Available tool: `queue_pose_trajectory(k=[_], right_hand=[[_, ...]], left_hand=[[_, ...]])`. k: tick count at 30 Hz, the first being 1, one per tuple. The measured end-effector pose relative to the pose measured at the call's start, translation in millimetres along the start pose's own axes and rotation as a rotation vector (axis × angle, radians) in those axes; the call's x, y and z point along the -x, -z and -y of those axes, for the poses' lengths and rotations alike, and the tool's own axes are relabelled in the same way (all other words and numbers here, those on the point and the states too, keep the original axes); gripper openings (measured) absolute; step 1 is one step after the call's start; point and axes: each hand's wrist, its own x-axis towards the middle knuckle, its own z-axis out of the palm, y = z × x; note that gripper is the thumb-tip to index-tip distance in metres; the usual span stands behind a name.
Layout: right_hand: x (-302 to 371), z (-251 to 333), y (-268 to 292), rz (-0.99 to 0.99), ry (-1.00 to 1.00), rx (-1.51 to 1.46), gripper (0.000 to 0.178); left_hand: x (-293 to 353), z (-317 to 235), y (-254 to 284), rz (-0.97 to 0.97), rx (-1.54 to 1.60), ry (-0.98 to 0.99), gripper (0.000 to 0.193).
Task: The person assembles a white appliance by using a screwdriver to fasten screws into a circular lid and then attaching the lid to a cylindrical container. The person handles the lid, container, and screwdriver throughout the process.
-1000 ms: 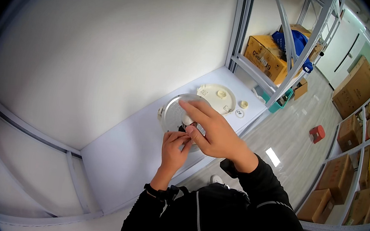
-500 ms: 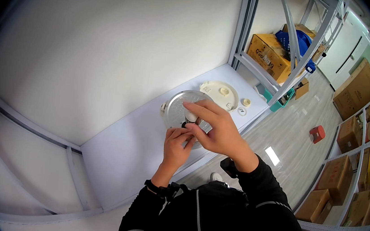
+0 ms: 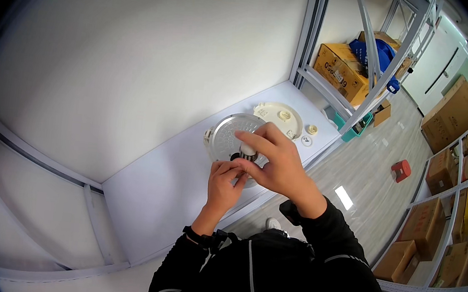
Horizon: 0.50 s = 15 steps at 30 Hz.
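A round silver metal disc (image 3: pixel 227 131) with a pale rim lies on the white shelf top. Over it, my right hand (image 3: pixel 278 156) is curled, its thumb and index finger around a small piece with a white rounded top (image 3: pixel 248 148) and a dark, ribbed metallic collar. My left hand (image 3: pixel 224 185) is just below, its fingertips pinched together against a small black part (image 3: pixel 234 156) beside that collar. What the left fingers grip is hidden. Both hands meet near the right thumb and cover the disc's near side.
Beyond the disc lies a cream round cover (image 3: pixel 274 111), with a small cream ring (image 3: pixel 312 130) and a flat white disc (image 3: pixel 306 140) beside it. Metal uprights frame the shelf. A red stool (image 3: pixel 401 170) stands on the floor; boxes (image 3: pixel 424 223) fill shelving at right.
My right fingers have lifted and spread slightly, so more of the white-topped piece and its ribbed collar shows. My left hand has hardly moved.
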Motion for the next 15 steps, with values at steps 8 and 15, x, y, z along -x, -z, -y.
queue_pose_trajectory(k=[8, 15], right_hand=[[2, -2, -12, -0.089, 0.010, -0.176, 0.080], [11, -8, -18, -0.140, -0.011, -0.199, 0.077]], left_hand=[[0, -1, -2, -0.020, -0.022, -0.013, 0.019], [0, -1, 0, 0.013, -0.025, 0.007, 0.017]])
